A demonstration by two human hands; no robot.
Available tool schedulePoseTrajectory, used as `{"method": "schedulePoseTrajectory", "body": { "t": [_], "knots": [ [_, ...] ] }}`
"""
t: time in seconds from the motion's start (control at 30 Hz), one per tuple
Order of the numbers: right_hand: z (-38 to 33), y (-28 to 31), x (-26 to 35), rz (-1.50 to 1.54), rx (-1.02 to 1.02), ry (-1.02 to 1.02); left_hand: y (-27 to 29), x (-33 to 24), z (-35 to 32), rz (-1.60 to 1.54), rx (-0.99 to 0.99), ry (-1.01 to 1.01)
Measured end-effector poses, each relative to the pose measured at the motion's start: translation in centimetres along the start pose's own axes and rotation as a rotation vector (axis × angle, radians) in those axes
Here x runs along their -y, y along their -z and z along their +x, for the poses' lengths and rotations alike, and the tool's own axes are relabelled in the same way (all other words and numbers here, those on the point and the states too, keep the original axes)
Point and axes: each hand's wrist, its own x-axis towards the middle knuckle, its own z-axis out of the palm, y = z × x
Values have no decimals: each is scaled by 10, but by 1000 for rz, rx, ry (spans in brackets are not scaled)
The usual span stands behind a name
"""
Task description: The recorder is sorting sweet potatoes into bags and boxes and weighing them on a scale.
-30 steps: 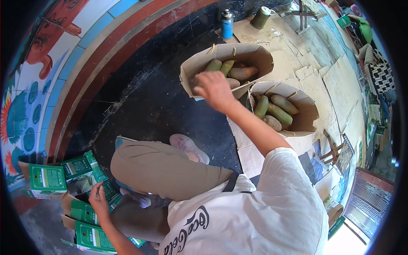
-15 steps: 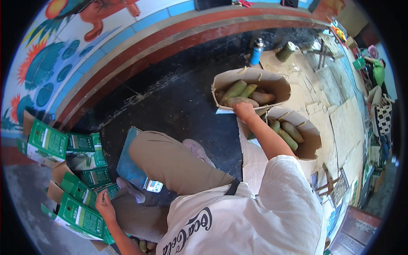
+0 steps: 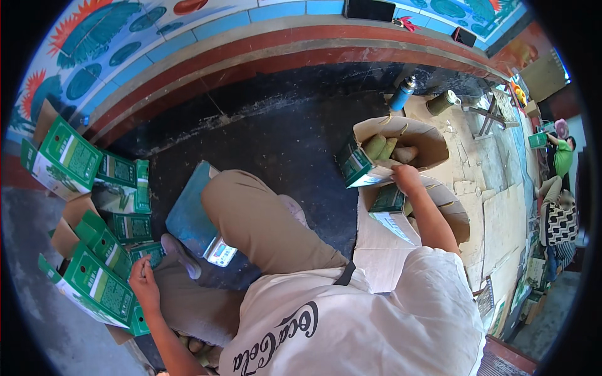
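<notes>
My right hand [image 3: 407,179] is closed on the near upper edge of an open green-and-white cardboard box [image 3: 357,164]. Inside that box lie several long green and brownish vegetables [image 3: 376,148], whose exact kind I cannot tell. Just nearer stands a second open box [image 3: 453,216] of the same sort, partly covered by my right forearm. My left hand [image 3: 144,282] hovers beside my bent leg, fingers loosely bent, with nothing visible in it. Close to it are open green cartons [image 3: 100,285]. A blue-topped scale [image 3: 188,194] with a lit display sits by my knee.
More green cartons [image 3: 69,160] stand at the left. Beyond the boxes are a blue flask [image 3: 403,94] and a dull green canister [image 3: 443,103]. Flattened cardboard [image 3: 495,232] covers the floor at right. Some vegetables [image 3: 197,346] lie below my leg. Another person [image 3: 562,156] is at far right.
The view has turned, so the surroundings appear shifted. My right hand stays on the box edge, and the box's green outer side now shows more. The left hand remains near the cartons.
</notes>
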Motion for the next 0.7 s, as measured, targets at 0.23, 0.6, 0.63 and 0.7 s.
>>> {"method": "schedulePoseTrajectory", "body": {
  "t": [0.23,0.6,0.63,0.7],
  "knots": [
    [-8,10,-26,-8,-14,-145,14,-4,-3,-1,-2,36],
    [-14,32,-63,-111,-37,-119,14,6,-11,-15,0,70],
    [-13,26,-67,-194,-35,-84,14,8,-11,-27,-6,70],
    [-13,21,-64,-300,46,-48,13,9,-13,-43,-13,86]
  ]
}}
